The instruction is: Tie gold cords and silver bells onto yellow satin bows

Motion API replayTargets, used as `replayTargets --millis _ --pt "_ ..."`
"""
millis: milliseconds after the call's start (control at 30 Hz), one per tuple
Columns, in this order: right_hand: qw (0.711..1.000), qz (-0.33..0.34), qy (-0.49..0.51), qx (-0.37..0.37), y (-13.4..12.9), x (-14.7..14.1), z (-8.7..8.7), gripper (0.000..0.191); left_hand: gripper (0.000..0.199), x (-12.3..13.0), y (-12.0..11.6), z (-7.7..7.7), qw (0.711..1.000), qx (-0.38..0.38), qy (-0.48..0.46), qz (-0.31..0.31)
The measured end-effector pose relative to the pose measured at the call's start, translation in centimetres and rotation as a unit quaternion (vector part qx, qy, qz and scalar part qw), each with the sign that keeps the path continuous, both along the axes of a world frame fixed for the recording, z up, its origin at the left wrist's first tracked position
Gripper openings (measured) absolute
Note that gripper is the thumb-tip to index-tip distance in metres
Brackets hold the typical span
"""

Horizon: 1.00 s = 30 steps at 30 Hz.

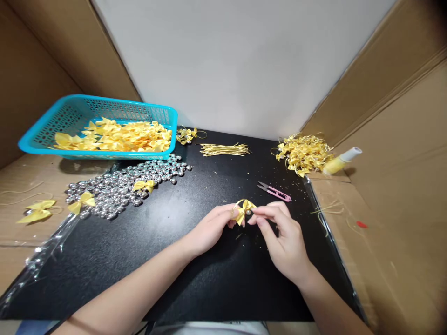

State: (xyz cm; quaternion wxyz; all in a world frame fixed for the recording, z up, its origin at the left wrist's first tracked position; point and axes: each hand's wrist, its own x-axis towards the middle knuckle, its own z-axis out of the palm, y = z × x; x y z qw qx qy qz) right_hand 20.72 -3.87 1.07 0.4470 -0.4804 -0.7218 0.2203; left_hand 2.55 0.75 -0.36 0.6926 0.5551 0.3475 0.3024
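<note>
A yellow ribbon bow (243, 213) with a loop of gold cord is held above the black table, near its middle. My left hand (213, 227) pinches the bow's left side between thumb and fingers. From the right, my right hand (284, 232) has its thumb and fingertips close together at the bow's right edge, beside a small silver bead (248, 212). Whether those fingertips grip the cord or the bead is too small to tell. Pink-handled thread snips (275, 191) lie just beyond my right hand.
A blue basket (104, 154) of yellow bows stands at the back left, with silver beads (118, 188) spread before it. Gold cord pieces (223, 149) lie at the back. Finished-looking bows (303, 152) and a yellow-and-white bottle (341, 162) are at the right. Cardboard panels (398, 116) flank the table (157, 279).
</note>
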Motion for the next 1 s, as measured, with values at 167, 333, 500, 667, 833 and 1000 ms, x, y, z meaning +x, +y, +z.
replayTargets --millis 167,333,500,667,833,1000 --pt "0.999 -0.025 0.038 0.005 0.0 -0.2 -0.2 0.016 0.035 0.0 -0.1 0.3 0.999 0.008 0.029 0.016" --pt "0.998 -0.03 0.055 0.013 -0.2 -0.4 -0.6 0.02 0.034 0.1 -0.2 0.7 0.999 0.012 0.033 0.012" --pt "0.997 -0.047 0.059 0.032 -0.4 -0.5 -0.7 0.024 0.036 0.0 -0.2 0.7 0.998 0.033 0.048 0.023" --pt "0.994 -0.039 0.1 -0.003 -0.6 -0.9 -0.9 0.021 0.037 0.1 -0.3 0.3 0.997 0.054 0.046 0.036" --pt "0.989 -0.034 0.14 -0.034 -0.7 -1.1 -1.3 0.019 0.041 0.1 -0.3 0.2 0.997 0.051 0.042 0.04" --pt "0.99 -0.023 0.138 -0.028 -0.6 -1.3 -1.5 0.017 0.047 0.1 -0.3 -0.2 0.998 0.048 0.031 0.032"
